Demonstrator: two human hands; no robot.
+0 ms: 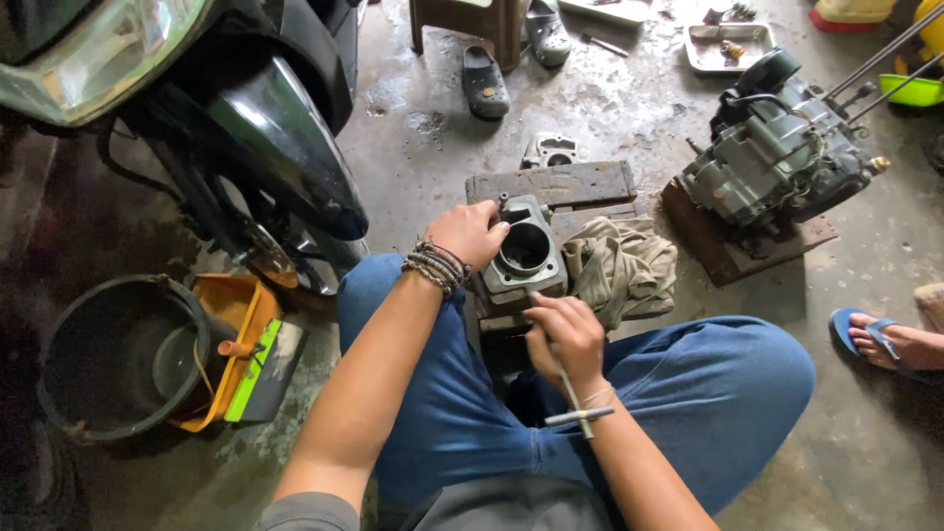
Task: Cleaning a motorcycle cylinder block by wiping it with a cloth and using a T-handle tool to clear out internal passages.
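Left hand [470,232] grips side of grey engine cylinder [526,258]. Right hand [565,337], just below it, fingers closed around T-handle tool [578,401]. Crumpled rag [619,264] right of cylinder.

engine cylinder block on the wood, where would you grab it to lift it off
Probably by the outer side walls of the cylinder block, coming from above. Its bore faces up and both flanks are flat. The left hand already cups the left wall; the right flank beside the rag is free.
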